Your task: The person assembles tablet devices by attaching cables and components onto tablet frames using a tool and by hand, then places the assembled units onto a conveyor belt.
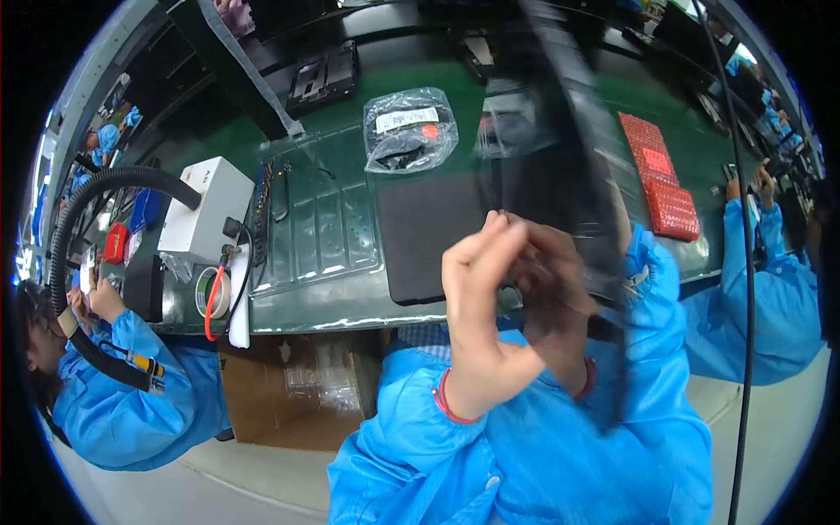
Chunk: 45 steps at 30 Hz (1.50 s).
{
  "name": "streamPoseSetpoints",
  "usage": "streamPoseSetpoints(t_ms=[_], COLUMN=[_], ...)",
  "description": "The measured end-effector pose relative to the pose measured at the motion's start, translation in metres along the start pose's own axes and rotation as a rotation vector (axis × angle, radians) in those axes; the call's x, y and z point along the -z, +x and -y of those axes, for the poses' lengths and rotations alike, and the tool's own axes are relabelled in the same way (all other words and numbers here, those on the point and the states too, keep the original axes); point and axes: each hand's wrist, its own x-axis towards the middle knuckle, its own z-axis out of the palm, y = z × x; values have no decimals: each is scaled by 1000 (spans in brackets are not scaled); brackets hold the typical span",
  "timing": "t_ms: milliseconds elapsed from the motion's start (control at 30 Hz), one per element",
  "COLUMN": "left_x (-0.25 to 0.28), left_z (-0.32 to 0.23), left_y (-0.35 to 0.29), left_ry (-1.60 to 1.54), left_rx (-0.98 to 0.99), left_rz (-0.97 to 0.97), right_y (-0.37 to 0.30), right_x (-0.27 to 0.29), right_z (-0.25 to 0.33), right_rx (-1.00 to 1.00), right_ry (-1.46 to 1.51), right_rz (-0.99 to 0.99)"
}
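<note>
A large dark glossy panel [560, 166] stands steeply tilted in front of me, smeared by motion. My right hand [620, 219] grips it from behind, with most of its fingers hidden. My left hand [486, 306], a red cord around the wrist, is at the glossy face with its fingers curled and the tips pressed together. Whether something thin lies between those tips cannot be made out. A mirrored image of that hand shows in the panel. Beneath, a flat black slab [420, 232] rests on the green table [350, 315], beside a clear plastic bag [411, 140] with a white label and orange dot.
Left of the slab lies a clear plastic tray [328, 219]. A white box [206, 210] with a black hose [114, 179] stands further left, near a tape roll [212, 293]. Red bubble wrap [656, 179] lies right. Below the table edge sits a cardboard box [262, 394]. Co-workers sit both sides.
</note>
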Motion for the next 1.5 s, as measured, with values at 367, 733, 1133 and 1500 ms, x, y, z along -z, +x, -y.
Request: streamPoseSetpoints(t_ms=[367, 733, 1133, 1500], left_x=[-8, -1, -36, 84], left_z=[2, 9, 62, 51], left_y=[-4, 42, 8, -8], left_ry=[773, 388, -1080, -762], left_rx=[-449, -584, 728, 855], left_rz=[-3, 23, -426, 767], right_y=[20, 54, 56, 25], right_x=[-33, -28, -7, -22], right_z=[-8, -5, -78, -100], right_rx=[116, 274, 31, 153], right_ry=[35, 58, -978, -1182], right_rz=[-69, -104, 501, 381])
